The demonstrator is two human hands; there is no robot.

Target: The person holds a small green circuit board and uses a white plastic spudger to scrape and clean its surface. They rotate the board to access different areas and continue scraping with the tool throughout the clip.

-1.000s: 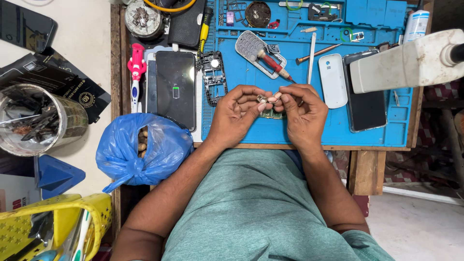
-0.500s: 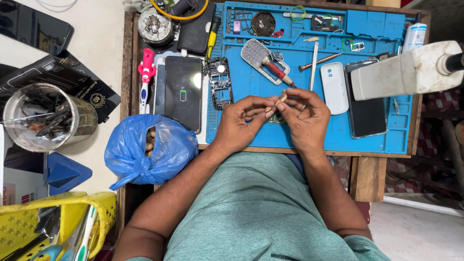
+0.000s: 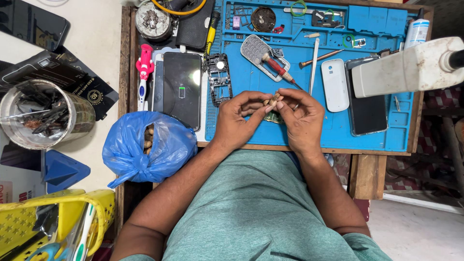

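**Tiny part pinched between both hands over the blue mat**

Both hands meet mid-frame, just above the near edge of the blue work mat (image 3: pixel 338 130). The left hand (image 3: pixel 237 123) and right hand (image 3: pixel 302 121) are each closed in a fingertip pinch on one small pale piece (image 3: pixel 273 100), with a little green circuit board (image 3: pixel 273 117) peeking out right under them. Can't make out what the piece actually is, too small.

What could go wrong, I'd guess: a grip that fine can slip, and the piece could drop into the lap or off the tabletop edge. Too much squeeze might bend or crack it. The red-handled screwdriver (image 3: pixel 276 66) and the keypad panel (image 3: pixel 258 52) sit near, so an elbow bump could scatter stuff.

The wooden tabletop (image 3: pixel 126 72) is crowded: dark smartphone (image 3: pixel 182 89) at centre left, white phone cover (image 3: pixel 335 85) to the right, blue plastic bag (image 3: pixel 145 150) at lower left. Pale floor at lower right.
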